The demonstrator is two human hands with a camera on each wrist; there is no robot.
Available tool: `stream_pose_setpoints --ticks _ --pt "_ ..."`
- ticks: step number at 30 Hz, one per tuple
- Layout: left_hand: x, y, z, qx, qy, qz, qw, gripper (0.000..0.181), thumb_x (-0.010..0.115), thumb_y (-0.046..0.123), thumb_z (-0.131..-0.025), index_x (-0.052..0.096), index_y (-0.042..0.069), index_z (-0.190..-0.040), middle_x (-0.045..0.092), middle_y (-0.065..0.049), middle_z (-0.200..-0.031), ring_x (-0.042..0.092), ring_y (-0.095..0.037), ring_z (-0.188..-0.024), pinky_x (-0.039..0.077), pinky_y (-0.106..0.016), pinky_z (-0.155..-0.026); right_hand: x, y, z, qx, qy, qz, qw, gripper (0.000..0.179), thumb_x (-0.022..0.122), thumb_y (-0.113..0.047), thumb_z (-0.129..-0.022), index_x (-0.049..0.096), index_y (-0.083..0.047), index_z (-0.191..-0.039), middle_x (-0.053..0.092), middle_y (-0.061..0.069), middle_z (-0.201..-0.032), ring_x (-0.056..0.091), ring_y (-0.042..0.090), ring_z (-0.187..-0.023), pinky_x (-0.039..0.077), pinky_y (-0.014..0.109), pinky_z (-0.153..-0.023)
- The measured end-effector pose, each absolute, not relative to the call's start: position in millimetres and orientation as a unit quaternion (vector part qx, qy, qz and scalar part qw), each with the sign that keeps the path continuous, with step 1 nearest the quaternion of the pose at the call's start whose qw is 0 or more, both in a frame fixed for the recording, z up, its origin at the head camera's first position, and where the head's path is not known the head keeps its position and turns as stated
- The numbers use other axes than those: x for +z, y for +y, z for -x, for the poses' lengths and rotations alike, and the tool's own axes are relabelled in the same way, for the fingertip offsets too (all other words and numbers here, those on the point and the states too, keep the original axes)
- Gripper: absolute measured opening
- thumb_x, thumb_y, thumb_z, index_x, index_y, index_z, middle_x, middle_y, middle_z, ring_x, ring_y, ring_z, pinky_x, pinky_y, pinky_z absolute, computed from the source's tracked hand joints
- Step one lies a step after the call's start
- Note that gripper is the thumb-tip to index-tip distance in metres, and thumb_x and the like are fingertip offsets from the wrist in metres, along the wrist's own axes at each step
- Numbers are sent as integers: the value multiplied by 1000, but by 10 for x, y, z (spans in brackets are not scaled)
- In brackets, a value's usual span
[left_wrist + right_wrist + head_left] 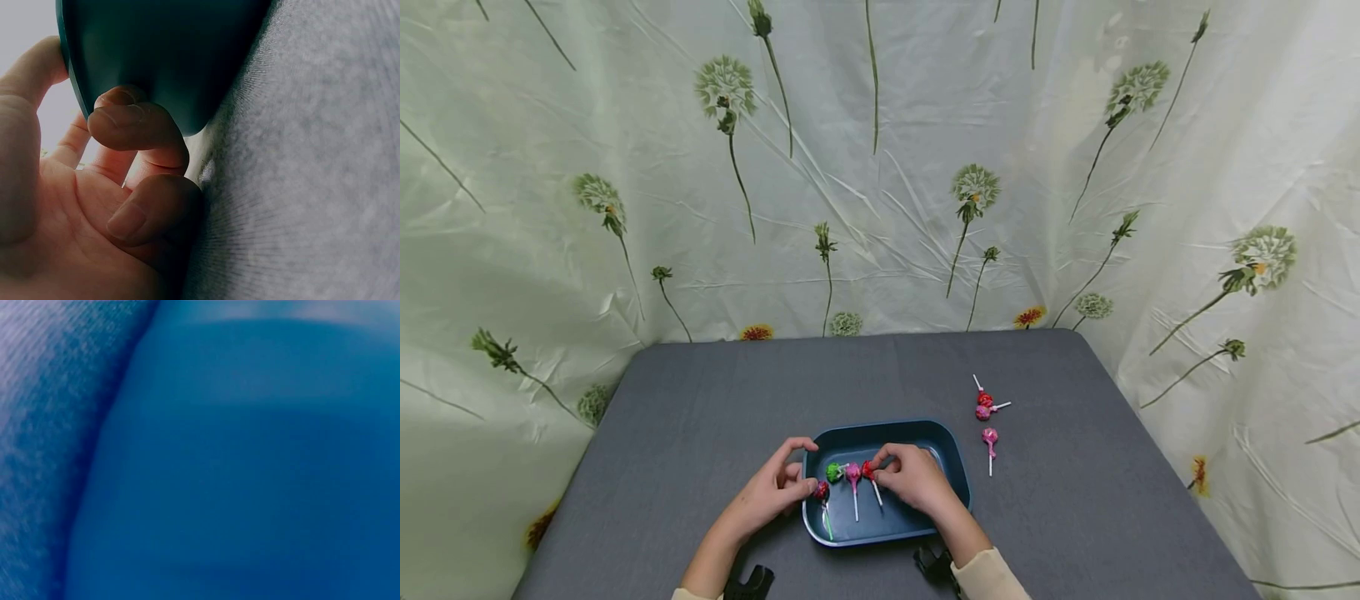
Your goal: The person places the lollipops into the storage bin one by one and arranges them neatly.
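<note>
A dark blue tray holds several lollipops. My right hand reaches over it and pinches a red lollipop by its head, the white stick slanting down. Beside that lie a pink lollipop and a green lollipop. My left hand grips the tray's left edge, its thumb over the rim near a dark red lollipop. In the left wrist view, curled fingers press the tray's outer wall. The right wrist view shows only the blurred tray side; the right hand is hidden there.
Right of the tray on the grey table lie a red lollipop, a pink-red lollipop and a pink lollipop. A flower-print curtain hangs behind the table's far edge and along its sides.
</note>
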State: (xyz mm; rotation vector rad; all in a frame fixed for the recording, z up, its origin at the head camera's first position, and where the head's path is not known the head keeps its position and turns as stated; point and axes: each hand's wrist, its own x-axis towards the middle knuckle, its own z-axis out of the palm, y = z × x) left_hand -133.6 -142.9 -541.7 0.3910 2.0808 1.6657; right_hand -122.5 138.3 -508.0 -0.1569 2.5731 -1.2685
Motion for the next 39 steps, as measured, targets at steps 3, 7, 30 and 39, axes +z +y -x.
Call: stream_pose_setpoints --ticks 3,7,30,39 --pt "-5415 -1435 1341 607 749 -146 222 51 65 18 -105 38 9 -147 53 2 -76 48 -9 -59 44 -25 -56 -5073 1383 1230 -440 884 54 148 5 75 -20 -97 76 -17 -100 61 -5 -71 51 11 -59 36 25 -54" --pt "-5426 -1440 1349 610 745 -152 224 51 65 17 -106 37 8 -147 53 2 -75 47 -8 -58 45 -25 -56 -5068 1393 1228 -440 883 55 153 5 75 -22 -97 75 -19 -101 61 -5 -71 52 12 -60 37 25 -54" --pt "-5429 -1436 1342 605 751 -140 225 52 66 19 -105 38 9 -148 53 0 -76 48 -11 -60 45 -26 -56 -4744 1674 1210 -497 867 25 25 18 76 -18 -97 70 -12 -114 70 1 -78 46 10 -55 37 25 -52" --pt "-5433 -1429 1348 602 753 -140 226 53 66 19 -105 38 9 -148 53 0 -76 48 -10 -60 45 -26 -57 -4598 1894 1207 -550 834 -34 -28 19 77 -15 -97 71 -13 -115 70 7 -75 44 9 -49 38 24 -51"
